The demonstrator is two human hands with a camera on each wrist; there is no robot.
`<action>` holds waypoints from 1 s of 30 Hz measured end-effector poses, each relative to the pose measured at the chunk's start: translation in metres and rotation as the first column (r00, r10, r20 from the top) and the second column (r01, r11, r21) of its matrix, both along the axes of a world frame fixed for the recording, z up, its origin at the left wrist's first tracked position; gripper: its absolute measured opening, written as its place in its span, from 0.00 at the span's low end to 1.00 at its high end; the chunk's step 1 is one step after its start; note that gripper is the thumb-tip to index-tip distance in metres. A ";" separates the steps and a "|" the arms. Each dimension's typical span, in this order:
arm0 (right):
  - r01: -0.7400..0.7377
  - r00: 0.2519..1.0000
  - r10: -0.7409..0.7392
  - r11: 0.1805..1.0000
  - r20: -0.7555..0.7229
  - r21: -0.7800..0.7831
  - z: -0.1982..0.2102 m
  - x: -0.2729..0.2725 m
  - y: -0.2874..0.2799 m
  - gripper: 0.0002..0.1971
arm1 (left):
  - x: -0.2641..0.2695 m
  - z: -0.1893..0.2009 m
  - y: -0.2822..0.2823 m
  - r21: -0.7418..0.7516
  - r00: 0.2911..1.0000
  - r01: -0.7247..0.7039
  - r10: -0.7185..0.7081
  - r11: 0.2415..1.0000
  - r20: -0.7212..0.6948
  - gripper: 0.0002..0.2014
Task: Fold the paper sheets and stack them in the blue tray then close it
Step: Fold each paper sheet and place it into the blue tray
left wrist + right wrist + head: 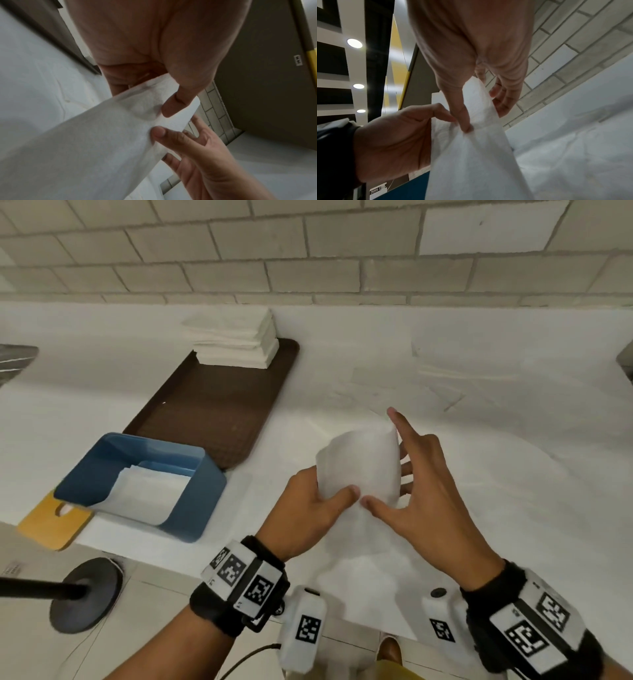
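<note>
A white paper sheet (359,463) is held up over the table's front edge, its lower part hanging down. My left hand (322,501) pinches its lower left edge, thumb in front and fingers hidden behind. My right hand (416,484) holds the right edge, thumb on the front, fingers behind, index finger pointing up. The left wrist view shows my left thumb (173,106) pressing the sheet (102,135). In the right wrist view my right thumb (462,119) pinches the sheet (471,155). The blue tray (191,501) stands open at the left with folded sheets (150,494) inside.
A brown tray (212,409) lies behind the blue one, with a stack of white paper (236,340) at its far end. A yellow wooden lid (51,522) pokes out from under the blue tray's left side. A black stand base (85,594) sits on the floor below.
</note>
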State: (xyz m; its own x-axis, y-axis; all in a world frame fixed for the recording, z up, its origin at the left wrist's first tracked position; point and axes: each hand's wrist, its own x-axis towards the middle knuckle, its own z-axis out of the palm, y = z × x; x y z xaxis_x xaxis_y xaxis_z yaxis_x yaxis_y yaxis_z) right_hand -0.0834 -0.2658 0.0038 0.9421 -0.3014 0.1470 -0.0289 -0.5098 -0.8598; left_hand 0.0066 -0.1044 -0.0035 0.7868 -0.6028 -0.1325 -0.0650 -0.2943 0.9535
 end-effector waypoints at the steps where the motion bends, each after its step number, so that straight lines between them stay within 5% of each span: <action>1: -0.014 1.000 0.014 1.000 0.004 -0.008 0.002 0.002 0.002 0.54 | -0.001 0.001 0.003 0.004 0.999 -0.016 0.016 1.000 0.034 0.28; 6: 0.014 1.000 -0.015 0.998 0.018 0.063 -0.004 0.009 0.009 0.56 | -0.004 0.001 0.013 -0.081 0.971 -0.120 0.134 0.989 0.198 0.18; 9: -0.007 0.999 0.011 0.993 -0.031 0.115 -0.020 0.008 0.010 0.48 | -0.008 -0.011 0.017 -0.029 0.964 -0.134 0.137 0.991 0.228 0.11; 12: -0.067 0.989 0.083 0.989 -0.119 0.132 -0.036 0.006 0.016 0.39 | -0.010 -0.026 0.019 0.042 0.974 -0.161 0.152 0.986 0.166 0.12; 15: -0.106 0.980 0.133 0.979 -0.149 0.174 -0.037 0.011 0.030 0.31 | 0.000 -0.015 0.023 -0.091 0.963 -0.266 0.268 0.960 0.007 0.07; 19: -0.147 0.987 0.156 0.965 -0.026 0.215 -0.012 0.033 0.059 0.19 | 0.021 0.017 0.048 -0.289 0.921 -0.382 0.335 0.878 -0.201 0.14; 23: -0.251 0.968 0.252 0.954 0.015 0.166 0.014 0.068 0.095 0.19 | 0.058 0.044 0.103 -0.347 0.866 -0.490 0.401 0.800 -0.299 0.16; 26: -0.336 0.942 0.336 0.942 -0.017 0.020 0.027 0.100 0.127 0.23 | 0.096 0.063 0.160 -0.339 0.840 -0.542 0.489 0.769 -0.235 0.16; 30: -0.406 0.913 0.406 0.888 -0.045 -0.215 0.041 0.148 0.174 0.26 | 0.145 0.074 0.238 -0.156 0.843 -0.525 0.537 0.837 0.044 0.18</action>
State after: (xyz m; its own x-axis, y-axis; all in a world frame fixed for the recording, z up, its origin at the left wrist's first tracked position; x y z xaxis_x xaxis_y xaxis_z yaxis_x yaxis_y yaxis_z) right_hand 0.0647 -0.0914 0.0447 0.9753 0.1463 0.1656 0.2210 -0.6492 -0.7278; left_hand 0.1521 0.1340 0.0700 0.9953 -0.0966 -0.0018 -0.0155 -0.1783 0.9839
